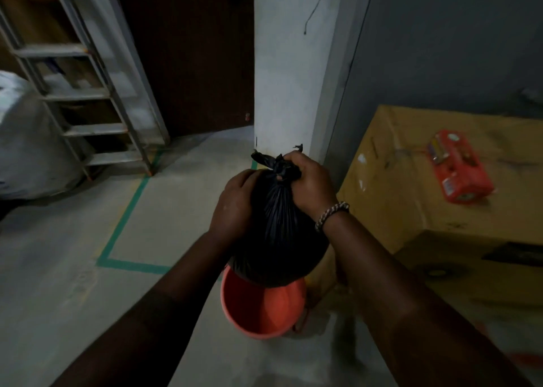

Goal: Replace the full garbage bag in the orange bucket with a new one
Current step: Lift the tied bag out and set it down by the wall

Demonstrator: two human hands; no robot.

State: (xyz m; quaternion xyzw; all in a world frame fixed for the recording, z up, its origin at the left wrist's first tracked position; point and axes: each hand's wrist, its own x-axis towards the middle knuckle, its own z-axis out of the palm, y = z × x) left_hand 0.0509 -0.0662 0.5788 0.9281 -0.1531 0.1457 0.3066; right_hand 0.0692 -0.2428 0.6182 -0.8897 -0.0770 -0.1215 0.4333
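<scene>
A full black garbage bag (279,239), knotted at the top, hangs above the orange bucket (261,307), whose inside shows bare orange below it. My right hand (311,186) grips the bag's tied neck from the right. My left hand (235,207) presses flat against the bag's left upper side. The bag's bottom covers the bucket's far rim. A beaded bracelet sits on my right wrist.
A large cardboard box (411,195) stands at the right with an orange-red packet (458,166) on top. A metal stepladder (88,92) leans at the left, next to a white sack (26,151). Green tape lines (126,213) mark the concrete floor. A white pillar (288,78) rises behind the bag.
</scene>
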